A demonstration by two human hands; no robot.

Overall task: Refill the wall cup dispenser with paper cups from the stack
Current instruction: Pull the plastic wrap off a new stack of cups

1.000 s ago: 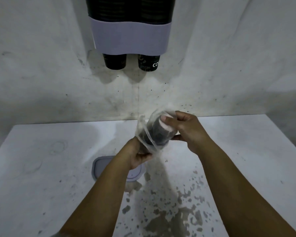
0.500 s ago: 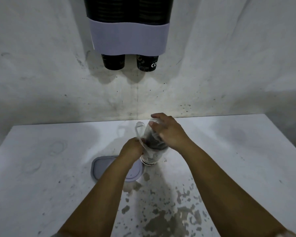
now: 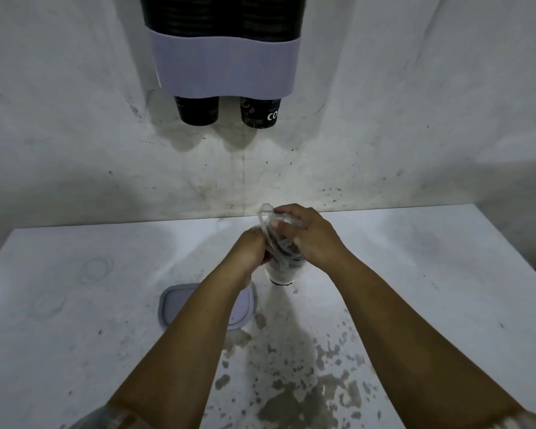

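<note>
Both hands clamped on clear crinkled plastic sleeve [image 3: 279, 243] around stacked dark paper cups [image 3: 283, 267]: left hand [image 3: 251, 255] low, right hand [image 3: 310, 239] high. Stood on stained white table [image 3: 415, 274], beneath wall-mounted lavender-banded cup dispenser [image 3: 226, 68].

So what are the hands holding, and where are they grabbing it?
Both hold the stack of paper cups in its plastic wrap: the right hand near the top, the left hand around its side.

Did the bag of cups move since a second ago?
Yes. The bag of cups was tipped up off the table; now it stands lower, its bottom near the table, right of the grey lid. Both hands hold it.
</note>
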